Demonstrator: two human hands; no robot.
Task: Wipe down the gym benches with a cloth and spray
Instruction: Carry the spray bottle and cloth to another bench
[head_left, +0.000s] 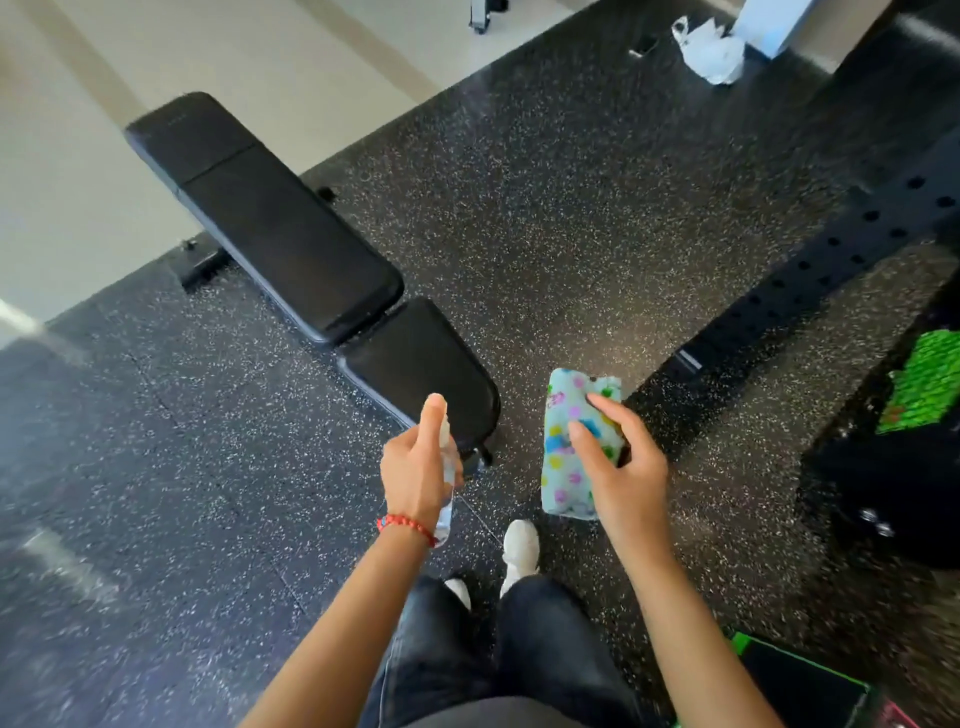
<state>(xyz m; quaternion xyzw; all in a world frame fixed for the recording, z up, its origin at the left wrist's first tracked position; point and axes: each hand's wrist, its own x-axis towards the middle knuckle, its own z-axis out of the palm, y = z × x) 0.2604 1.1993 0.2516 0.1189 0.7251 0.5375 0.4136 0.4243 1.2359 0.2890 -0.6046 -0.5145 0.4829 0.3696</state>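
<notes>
Speckled rubber floor (571, 208) carries a black bench (270, 228) and white bag (711, 49).

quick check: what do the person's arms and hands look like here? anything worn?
Both forearms are bare, with no sleeves in view and no gloves. The left hand has a red beaded bracelet at the wrist. The right hand shows no ring, watch or band. No markings visible on either arm.
</notes>
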